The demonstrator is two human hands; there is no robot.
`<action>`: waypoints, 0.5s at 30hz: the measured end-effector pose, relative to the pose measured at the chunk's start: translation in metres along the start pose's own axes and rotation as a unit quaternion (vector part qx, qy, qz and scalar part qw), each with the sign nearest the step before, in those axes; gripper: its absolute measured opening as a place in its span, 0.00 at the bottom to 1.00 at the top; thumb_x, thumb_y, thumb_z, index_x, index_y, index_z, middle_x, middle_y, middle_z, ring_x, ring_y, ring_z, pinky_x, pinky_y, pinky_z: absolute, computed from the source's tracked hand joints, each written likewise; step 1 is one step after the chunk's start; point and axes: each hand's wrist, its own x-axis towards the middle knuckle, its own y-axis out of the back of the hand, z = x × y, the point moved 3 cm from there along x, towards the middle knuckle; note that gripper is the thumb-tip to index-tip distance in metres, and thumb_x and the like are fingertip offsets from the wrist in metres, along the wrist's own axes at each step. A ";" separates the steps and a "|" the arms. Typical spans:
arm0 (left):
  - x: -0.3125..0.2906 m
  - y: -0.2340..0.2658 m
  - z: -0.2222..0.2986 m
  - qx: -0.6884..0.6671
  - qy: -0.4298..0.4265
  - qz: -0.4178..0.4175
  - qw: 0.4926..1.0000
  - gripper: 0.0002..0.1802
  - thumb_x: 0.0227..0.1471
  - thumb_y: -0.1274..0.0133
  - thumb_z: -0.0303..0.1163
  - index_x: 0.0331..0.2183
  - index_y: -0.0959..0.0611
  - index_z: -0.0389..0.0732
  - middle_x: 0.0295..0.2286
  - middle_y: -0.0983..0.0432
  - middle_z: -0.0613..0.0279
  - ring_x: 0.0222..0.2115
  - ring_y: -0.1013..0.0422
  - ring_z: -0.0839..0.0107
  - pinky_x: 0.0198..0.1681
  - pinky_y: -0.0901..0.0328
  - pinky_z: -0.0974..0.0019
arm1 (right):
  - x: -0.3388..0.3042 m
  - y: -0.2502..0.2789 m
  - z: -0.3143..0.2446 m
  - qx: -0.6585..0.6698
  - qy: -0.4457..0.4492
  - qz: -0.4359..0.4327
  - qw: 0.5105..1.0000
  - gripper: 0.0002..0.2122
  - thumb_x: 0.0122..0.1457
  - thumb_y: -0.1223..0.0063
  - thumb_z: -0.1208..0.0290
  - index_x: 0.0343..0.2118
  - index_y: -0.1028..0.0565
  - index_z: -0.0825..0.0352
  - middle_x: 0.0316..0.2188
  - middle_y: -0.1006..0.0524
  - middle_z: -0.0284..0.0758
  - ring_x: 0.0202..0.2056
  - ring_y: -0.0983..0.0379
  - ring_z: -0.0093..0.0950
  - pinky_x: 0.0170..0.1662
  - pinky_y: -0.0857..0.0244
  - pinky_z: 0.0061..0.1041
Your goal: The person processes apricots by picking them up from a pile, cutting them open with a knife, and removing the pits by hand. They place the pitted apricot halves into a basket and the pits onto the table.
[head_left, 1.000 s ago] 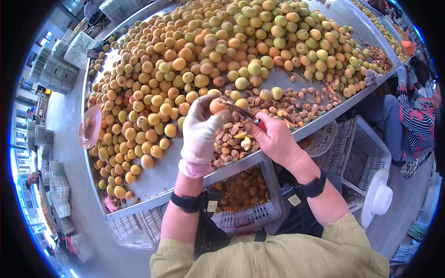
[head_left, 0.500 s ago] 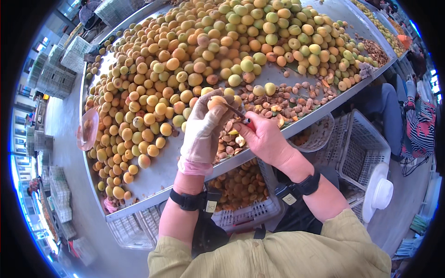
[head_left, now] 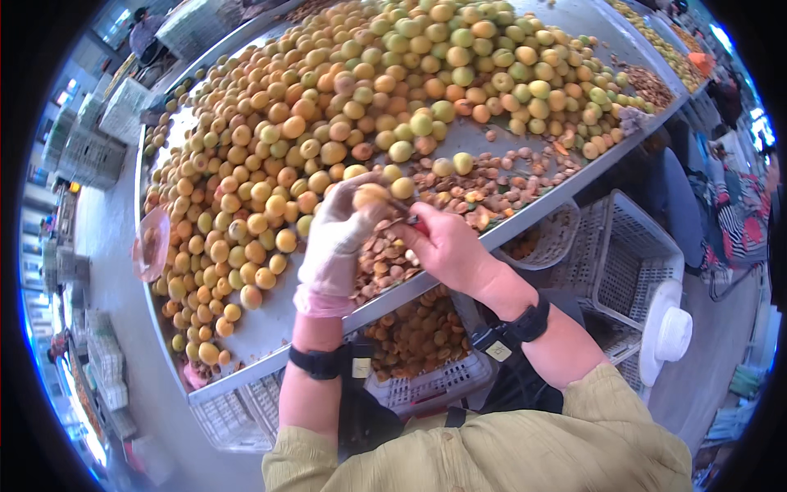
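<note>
My left hand (head_left: 332,246), in a pale glove with a pink cuff, grips an orange-yellow apricot (head_left: 370,196) between thumb and fingers. My bare right hand (head_left: 452,248) is closed around the red handle of a small knife (head_left: 400,207). Its narrow dark blade reaches to the apricot's right side; how deep it sits is hidden. Both hands are above the near edge of a metal table (head_left: 283,316). Brown apricot pits (head_left: 381,266) lie under and beside them, with more pits (head_left: 508,180) to the right. A large heap of whole apricots (head_left: 270,139) spreads beyond.
Below the table edge, a plastic crate (head_left: 438,384) holds apricot halves (head_left: 414,328). To the right are a white basket (head_left: 557,250), a grey crate (head_left: 635,271) and a white hat (head_left: 668,334). A pink translucent bowl (head_left: 152,244) sits at the table's left edge. Someone's leg (head_left: 679,197) shows at right.
Both hands have shifted left and slightly down in the picture, with the apricot and knife. The whole view has also shifted a little. The left hand keeps its grip.
</note>
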 end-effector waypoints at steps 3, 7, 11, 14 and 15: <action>0.002 0.008 -0.006 0.026 0.007 -0.005 1.000 0.33 0.49 0.37 0.36 0.52 0.29 0.29 0.41 0.26 0.57 0.42 0.28 0.69 0.50 0.33 0.66 | 0.002 0.005 0.007 -0.025 0.020 0.020 0.999 0.14 0.60 0.46 0.58 0.34 0.28 0.67 0.23 0.23 0.47 0.30 0.25 0.49 0.31 0.32 0.44; -0.001 -0.005 -0.022 -0.102 -0.026 -0.011 0.994 0.17 0.58 0.47 0.31 0.48 0.25 0.36 0.43 0.26 0.61 0.46 0.30 0.70 0.53 0.36 0.66 | -0.004 -0.003 0.005 -0.026 -0.011 0.030 0.999 0.15 0.60 0.45 0.59 0.39 0.30 0.67 0.26 0.23 0.48 0.32 0.24 0.49 0.32 0.32 0.43; -0.009 -0.017 -0.033 -0.343 0.106 0.113 0.926 0.17 0.61 0.49 0.34 0.49 0.26 0.38 0.43 0.26 0.64 0.46 0.30 0.70 0.54 0.38 0.65 | -0.004 -0.003 0.004 -0.021 -0.034 -0.008 0.999 0.14 0.61 0.47 0.60 0.40 0.31 0.67 0.27 0.22 0.47 0.33 0.24 0.49 0.34 0.31 0.43; -0.009 -0.020 -0.011 -0.039 0.017 0.024 0.999 0.24 0.58 0.45 0.38 0.51 0.30 0.34 0.43 0.28 0.59 0.47 0.31 0.68 0.54 0.37 0.64 | -0.003 0.008 0.010 -0.002 -0.010 -0.030 1.000 0.14 0.61 0.47 0.61 0.40 0.31 0.67 0.27 0.22 0.47 0.34 0.24 0.49 0.35 0.31 0.44; -0.009 -0.022 -0.007 -0.006 -0.012 0.020 1.000 0.25 0.58 0.45 0.37 0.51 0.31 0.33 0.43 0.29 0.58 0.46 0.31 0.69 0.53 0.37 0.64 | -0.002 0.009 0.011 0.010 0.002 -0.032 0.999 0.13 0.61 0.47 0.62 0.39 0.31 0.68 0.28 0.22 0.48 0.34 0.24 0.49 0.36 0.31 0.44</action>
